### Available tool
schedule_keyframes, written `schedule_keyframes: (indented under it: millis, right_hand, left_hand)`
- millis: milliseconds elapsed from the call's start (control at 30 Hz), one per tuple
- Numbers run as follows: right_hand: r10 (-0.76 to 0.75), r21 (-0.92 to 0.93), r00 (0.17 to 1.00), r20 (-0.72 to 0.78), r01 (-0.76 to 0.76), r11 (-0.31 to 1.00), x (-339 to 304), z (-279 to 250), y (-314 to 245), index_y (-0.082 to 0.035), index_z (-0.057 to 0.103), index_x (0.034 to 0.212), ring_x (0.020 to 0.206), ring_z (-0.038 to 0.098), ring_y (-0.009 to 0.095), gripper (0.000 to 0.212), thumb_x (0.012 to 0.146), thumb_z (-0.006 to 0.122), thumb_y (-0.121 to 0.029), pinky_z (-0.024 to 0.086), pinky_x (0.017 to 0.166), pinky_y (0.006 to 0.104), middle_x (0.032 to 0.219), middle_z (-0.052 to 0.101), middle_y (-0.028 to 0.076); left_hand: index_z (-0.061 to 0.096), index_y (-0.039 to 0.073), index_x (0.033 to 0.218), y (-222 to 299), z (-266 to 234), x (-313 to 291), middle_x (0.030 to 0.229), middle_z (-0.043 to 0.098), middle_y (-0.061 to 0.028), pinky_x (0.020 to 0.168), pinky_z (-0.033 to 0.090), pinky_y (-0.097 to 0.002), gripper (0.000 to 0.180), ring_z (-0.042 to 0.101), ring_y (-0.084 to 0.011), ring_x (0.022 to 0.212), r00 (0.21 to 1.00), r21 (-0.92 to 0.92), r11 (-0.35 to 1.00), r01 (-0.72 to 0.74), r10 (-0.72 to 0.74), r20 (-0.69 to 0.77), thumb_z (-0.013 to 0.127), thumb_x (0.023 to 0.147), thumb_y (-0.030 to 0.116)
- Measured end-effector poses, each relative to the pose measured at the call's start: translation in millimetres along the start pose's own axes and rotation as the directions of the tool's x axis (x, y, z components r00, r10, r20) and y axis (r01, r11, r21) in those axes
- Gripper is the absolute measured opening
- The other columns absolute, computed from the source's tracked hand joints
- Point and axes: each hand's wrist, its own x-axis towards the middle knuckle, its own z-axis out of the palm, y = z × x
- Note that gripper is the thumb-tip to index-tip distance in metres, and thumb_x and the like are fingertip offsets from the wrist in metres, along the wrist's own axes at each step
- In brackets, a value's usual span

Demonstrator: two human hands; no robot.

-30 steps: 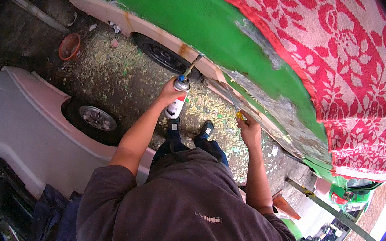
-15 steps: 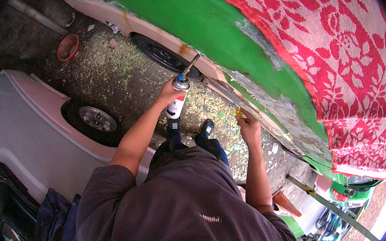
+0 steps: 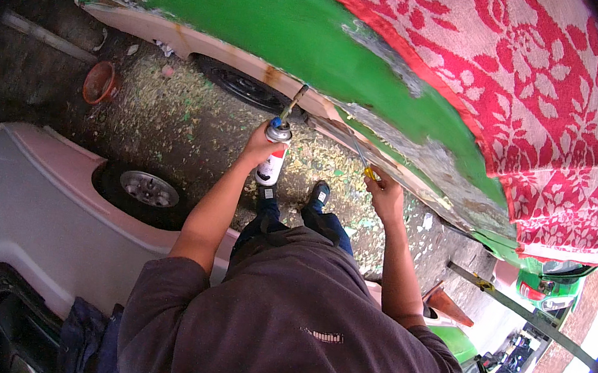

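My left hand [image 3: 259,146] is closed around a gas torch [image 3: 273,156], a white and red canister with a blue knob. Its metal nozzle points up toward the lower side of a green car body [image 3: 257,29]; no flame can be made out. In my right hand [image 3: 385,195] is a screwdriver [image 3: 369,173] with a yellow handle. The screwdriver's long thin shaft reaches toward the car's lower sill [image 3: 389,159], where paint is stripped to grey and brown patches. Whether its tip touches the panel I cannot tell.
A red and pink floral cloth [image 3: 499,84] drapes over the green car. Paint flakes [image 3: 176,112] litter the ground. Behind me at left stands a pale car [image 3: 41,210]. An orange-brown pot [image 3: 100,83] sits far left, an orange cone [image 3: 447,304] at right near a metal bar [image 3: 526,316].
The view has shifted slightly, so the green car and cloth sit a little farther left. Both hands keep their grips, and the torch and screwdriver have barely moved.
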Motion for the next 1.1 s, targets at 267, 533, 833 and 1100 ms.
schedule_keyframes:
  millis: [267,533,833,1100]
  right_hand:
    - [-0.016,-0.013,1.000,-0.015,0.015,1.000,1,3,6,-0.013,0.067,0.123,0.074,0.071,0.023,0.042,0.085,0.071,-0.031,0.054,0.071,0.0353,0.082,0.071,0.019]
    - [0.043,-0.031,0.999,0.005,-0.043,0.999,-3,-4,-2,-0.013,0.067,0.123,0.075,0.070,0.023,0.041,0.085,0.072,-0.029,0.053,0.070,0.0351,0.082,0.071,0.019]
    - [0.086,0.014,0.996,0.012,-0.086,0.996,-3,-2,-2,-0.012,0.067,0.124,0.076,0.070,0.023,0.042,0.085,0.072,-0.027,0.053,0.071,0.0345,0.084,0.072,0.019]
    - [0.017,-0.012,1.000,0.018,-0.016,1.000,13,7,-12,-0.012,0.067,0.123,0.077,0.070,0.025,0.041,0.085,0.071,-0.025,0.053,0.072,0.0356,0.084,0.070,0.021]
  left_hand:
    - [0.058,0.004,0.112,-24,6,4,0.103,0.068,-0.0069,0.086,0.051,-0.0350,0.049,0.064,-0.0179,0.094,0.996,-0.044,0.998,-0.043,0.046,0.072,0.081,0.068,0.007]
    - [0.056,0.003,0.116,-20,13,6,0.104,0.067,-0.0075,0.087,0.051,-0.0345,0.053,0.064,-0.0180,0.095,0.993,-0.025,0.999,-0.037,0.040,0.114,0.080,0.069,0.007]
    - [0.056,0.003,0.117,-21,18,4,0.106,0.067,-0.0086,0.088,0.051,-0.0342,0.056,0.065,-0.0184,0.097,0.995,0.042,0.999,-0.024,0.020,0.097,0.081,0.067,0.009]
    - [0.057,0.003,0.113,-36,1,9,0.104,0.068,-0.0081,0.087,0.051,-0.0352,0.052,0.065,-0.0188,0.095,0.998,-0.032,0.998,-0.049,0.050,0.034,0.081,0.067,0.009]
